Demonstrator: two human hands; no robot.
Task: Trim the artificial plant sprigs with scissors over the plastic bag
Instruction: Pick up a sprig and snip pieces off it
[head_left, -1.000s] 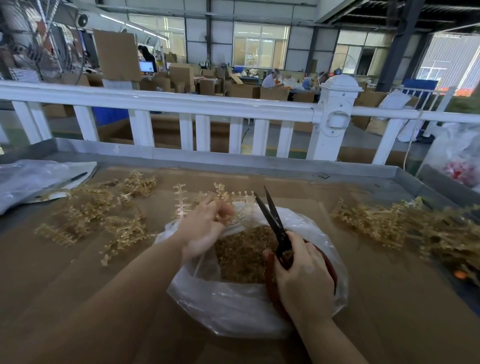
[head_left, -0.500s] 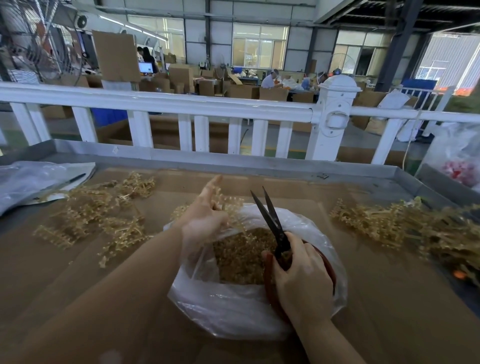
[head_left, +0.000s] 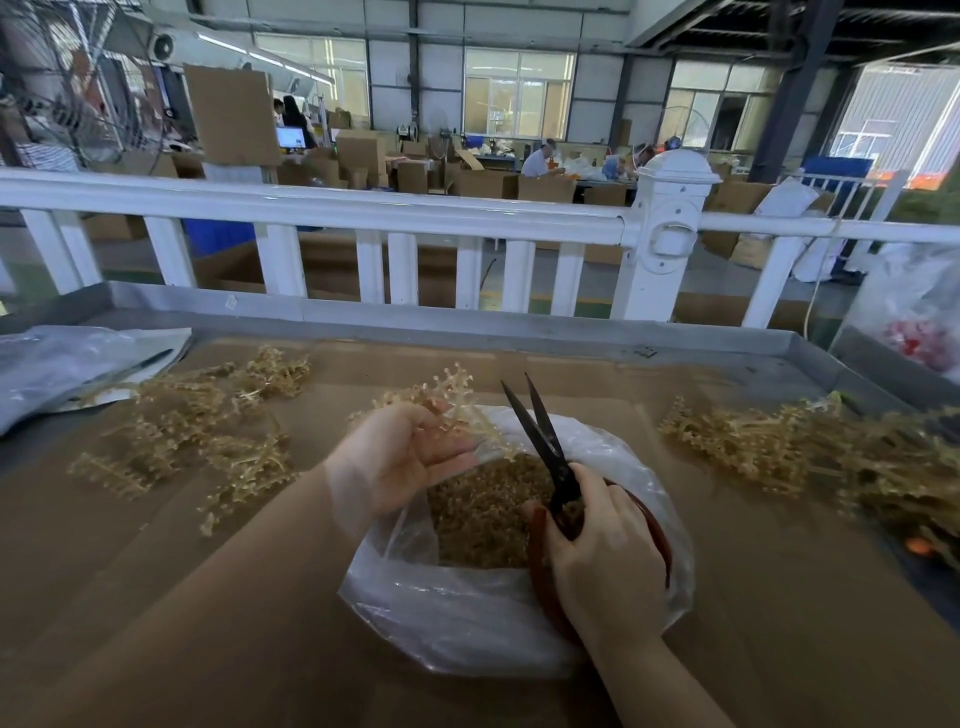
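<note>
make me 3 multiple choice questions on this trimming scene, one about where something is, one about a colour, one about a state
1. Where does the untrimmed pile of sprigs lie relative to the plastic bag?
A. inside it
B. on the table to the person's right of it
C. beyond the white railing

2. What colour are the scissors' handles?
A. blue
B. yellow
C. dark red

3. How do the scissors stand?
A. blades apart, tips pointing away from the person
B. blades closed, lying flat on the table
C. tucked inside the bag, out of hand

Answers:
1 B, the pile rests on the brown surface to the right of the bag.
2 C, a dark red loop shows around the right hand.
3 A, the two dark blades form a narrow V above the bag, next to the sprig in the left hand.
</note>
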